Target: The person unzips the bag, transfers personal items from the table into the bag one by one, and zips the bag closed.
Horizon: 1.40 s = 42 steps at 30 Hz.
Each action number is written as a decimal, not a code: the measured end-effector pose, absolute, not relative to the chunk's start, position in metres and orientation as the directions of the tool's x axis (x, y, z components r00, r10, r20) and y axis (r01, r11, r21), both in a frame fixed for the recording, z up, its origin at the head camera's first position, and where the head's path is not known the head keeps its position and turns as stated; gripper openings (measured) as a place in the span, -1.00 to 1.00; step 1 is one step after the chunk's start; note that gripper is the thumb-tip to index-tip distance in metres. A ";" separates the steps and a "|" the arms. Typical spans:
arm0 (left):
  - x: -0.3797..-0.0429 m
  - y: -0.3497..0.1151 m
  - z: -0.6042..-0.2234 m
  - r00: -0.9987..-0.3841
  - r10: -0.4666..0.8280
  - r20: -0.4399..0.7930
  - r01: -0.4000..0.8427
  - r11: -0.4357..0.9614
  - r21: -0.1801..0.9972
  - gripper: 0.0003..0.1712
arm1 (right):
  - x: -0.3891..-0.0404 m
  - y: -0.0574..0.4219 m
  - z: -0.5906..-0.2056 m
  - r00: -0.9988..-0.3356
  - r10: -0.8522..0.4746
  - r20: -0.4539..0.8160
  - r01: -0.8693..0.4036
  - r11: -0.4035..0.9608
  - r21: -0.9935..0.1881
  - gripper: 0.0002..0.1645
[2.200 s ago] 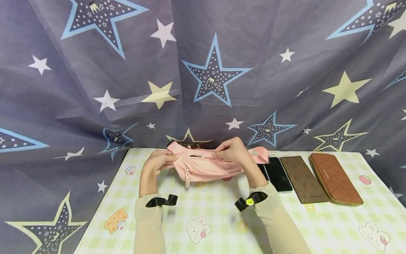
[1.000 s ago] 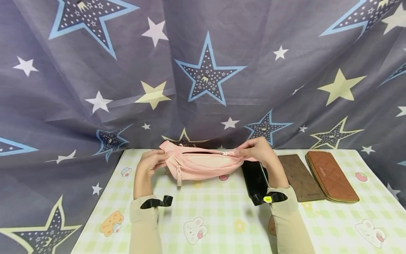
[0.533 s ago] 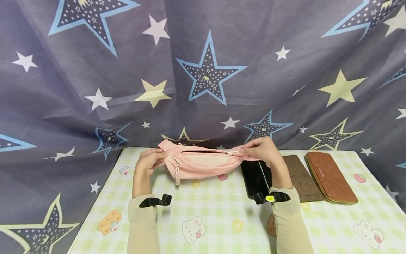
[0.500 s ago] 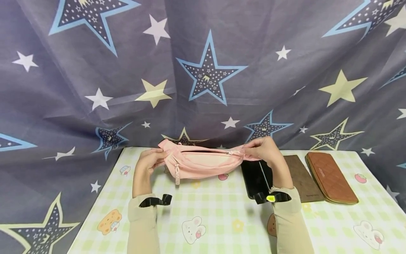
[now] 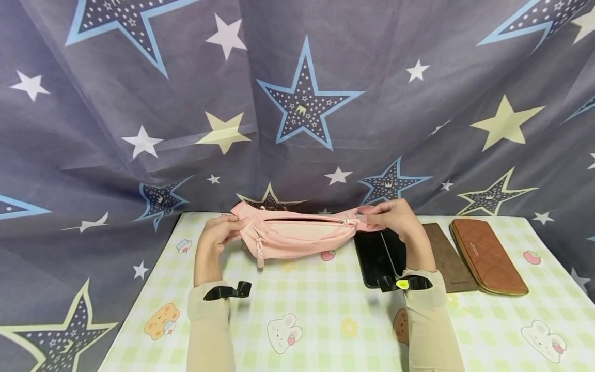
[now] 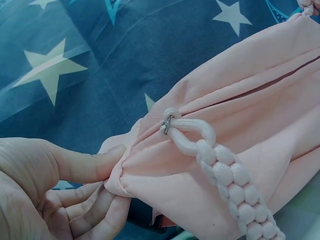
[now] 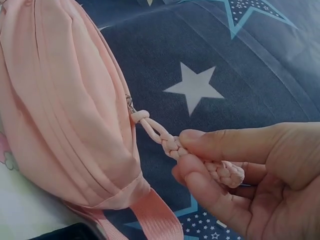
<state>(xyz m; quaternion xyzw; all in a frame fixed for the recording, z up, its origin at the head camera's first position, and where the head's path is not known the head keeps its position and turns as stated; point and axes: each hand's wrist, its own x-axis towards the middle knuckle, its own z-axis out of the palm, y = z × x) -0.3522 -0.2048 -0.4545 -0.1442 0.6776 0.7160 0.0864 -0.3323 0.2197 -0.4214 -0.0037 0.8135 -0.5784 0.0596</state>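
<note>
A pink waist bag [image 5: 297, 242] is held above the back part of the table, its top zipper partly undone with a dark slit showing. My left hand [image 5: 218, 236] pinches the bag's left end between thumb and fingers. Close by that hand, a braided cord pull [image 6: 235, 180] hangs from the front pocket's zipper. At the other end, my right hand [image 5: 398, 221] pinches the braided zipper pull [image 7: 172, 146] of the top zipper, stretched out past the bag's right end. A pink strap [image 7: 159, 215] hangs beneath that end. What is inside the bag cannot be seen.
Under the right forearm lies a black phone [image 5: 373, 263] beside another dark flat item, partly covered. Further right are a brown flat wallet [image 5: 457, 268] and a tan quilted zip wallet [image 5: 488, 256]. A star-patterned curtain [image 5: 297, 170] rises behind the checked tablecloth [image 5: 321, 305].
My right hand has travelled right along the bag, drawing the top zipper's slider with it, and the slit has lengthened. My left hand still pinches the left end.
</note>
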 end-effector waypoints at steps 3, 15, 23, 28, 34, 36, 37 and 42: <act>-0.353 -0.206 -0.455 -0.942 -0.072 -0.327 -0.323 -0.057 0.945 -0.70 | -0.334 0.222 -0.422 -0.994 -0.070 -0.084 0.055 0.343 -0.938 -0.70; -0.352 -0.216 -0.459 -0.935 -0.100 -0.341 -0.334 -0.082 0.939 -0.85 | -0.332 0.234 -0.429 -0.994 -0.048 -0.101 0.079 0.331 -0.940 -0.66; -0.352 -0.215 -0.458 -0.933 -0.113 -0.342 -0.333 -0.090 0.939 -0.70 | -0.332 0.238 -0.431 -0.994 -0.034 -0.105 0.089 0.326 -0.941 -0.71; -0.353 -0.212 -0.458 -0.933 -0.116 -0.340 -0.332 -0.086 0.939 -0.52 | -0.331 0.241 -0.429 -0.993 -0.018 -0.114 0.102 0.328 -0.939 -0.69; -0.354 -0.211 -0.461 -0.934 -0.097 -0.345 -0.346 -0.006 0.938 -0.48 | -0.330 0.239 -0.429 -0.991 -0.053 -0.121 0.096 0.340 -0.936 -0.67; -0.353 -0.212 -0.462 -0.935 -0.084 -0.345 -0.348 0.030 0.937 -0.58 | -0.329 0.237 -0.428 -0.990 -0.077 -0.122 0.089 0.335 -0.938 -0.65; -0.352 -0.212 -0.462 -0.935 -0.074 -0.346 -0.350 0.049 0.936 -0.64 | -0.329 0.236 -0.427 -0.989 -0.087 -0.122 0.087 0.329 -0.940 -0.64; -0.349 -0.214 -0.459 -0.933 -0.048 -0.357 -0.360 0.141 0.922 -0.83 | -0.329 0.231 -0.425 -0.985 -0.124 -0.122 0.075 0.330 -0.941 -0.64</act>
